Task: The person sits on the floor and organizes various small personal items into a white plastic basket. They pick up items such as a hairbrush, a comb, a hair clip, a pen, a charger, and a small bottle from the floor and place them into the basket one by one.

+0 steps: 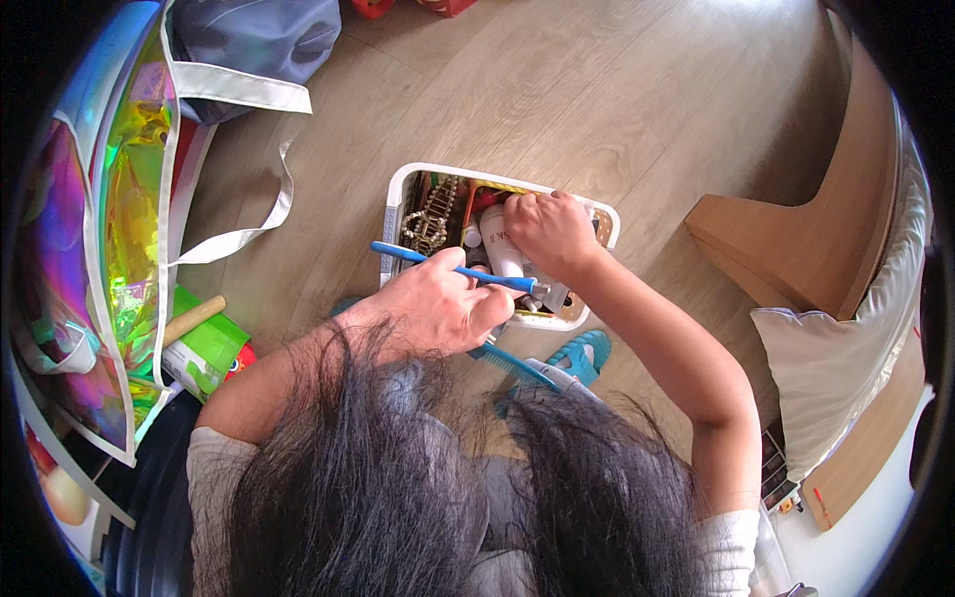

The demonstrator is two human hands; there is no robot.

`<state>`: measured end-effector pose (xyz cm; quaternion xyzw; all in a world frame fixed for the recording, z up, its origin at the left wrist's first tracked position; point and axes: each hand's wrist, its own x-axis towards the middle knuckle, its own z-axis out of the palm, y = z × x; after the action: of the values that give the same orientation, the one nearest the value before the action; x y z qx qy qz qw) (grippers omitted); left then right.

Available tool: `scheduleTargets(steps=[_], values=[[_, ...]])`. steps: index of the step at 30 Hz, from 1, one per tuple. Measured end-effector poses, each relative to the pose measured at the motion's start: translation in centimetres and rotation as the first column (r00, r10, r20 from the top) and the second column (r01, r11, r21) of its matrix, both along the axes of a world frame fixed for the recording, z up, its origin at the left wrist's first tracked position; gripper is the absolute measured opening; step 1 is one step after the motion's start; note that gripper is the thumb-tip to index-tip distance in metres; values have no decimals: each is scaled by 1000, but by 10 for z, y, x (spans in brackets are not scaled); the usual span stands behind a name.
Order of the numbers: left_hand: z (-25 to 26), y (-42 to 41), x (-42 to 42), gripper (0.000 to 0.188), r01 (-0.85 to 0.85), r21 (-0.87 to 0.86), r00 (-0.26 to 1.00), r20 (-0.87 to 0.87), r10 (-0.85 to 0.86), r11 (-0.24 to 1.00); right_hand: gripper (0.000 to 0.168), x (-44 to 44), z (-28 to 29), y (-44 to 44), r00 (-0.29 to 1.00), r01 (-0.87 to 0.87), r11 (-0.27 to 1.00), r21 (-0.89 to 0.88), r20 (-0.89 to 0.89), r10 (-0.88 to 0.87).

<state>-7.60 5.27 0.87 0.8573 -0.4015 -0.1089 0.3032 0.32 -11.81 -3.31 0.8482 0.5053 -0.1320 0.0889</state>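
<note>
A white plastic basket (406, 175) full of small items stands on the wooden floor before me. My left hand (440, 302) is at its near edge, closed on a blue-handled tool (403, 252) with a metal tip, and a teal comb (522, 367) shows below that hand. My right hand (552, 227) reaches into the basket beside a white SK-II tube (498, 242); its fingertips are hidden, so whether it grips anything is unclear. Beaded jewellery (433, 220) lies in the basket's left part, next to a small white-capped container (472, 236).
Iridescent bags with white straps (224, 248), a grey bag (261, 45) and a green packet (198, 366) are on the left. On the right are a brown cardboard piece (783, 239) and pale fabric (813, 380). A teal slipper (586, 354) is near the basket.
</note>
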Motion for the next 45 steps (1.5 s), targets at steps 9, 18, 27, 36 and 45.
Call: scheduleTargets(steps=[9,18,27,36,45], values=[[4,5,3,21,53,-6,992,118,-52,999,13,2,16,-18,998,-24,991,133,60,16],[2,5,5,21,89,22,988,123,-91,996,12,-7,12,-16,996,85,991,107,17,-87],[6,5,5,16,97,40,983,150,-102,994,9,-2,3,-14,995,88,978,189,-56,-79],[9,6,3,16,180,47,971,149,-185,983,10,-3,0,-17,964,236,904,357,-201,-172],[11,4,6,19,115,73,993,10,-116,991,12,-3,7,-15,946,294,813,503,-273,-173]])
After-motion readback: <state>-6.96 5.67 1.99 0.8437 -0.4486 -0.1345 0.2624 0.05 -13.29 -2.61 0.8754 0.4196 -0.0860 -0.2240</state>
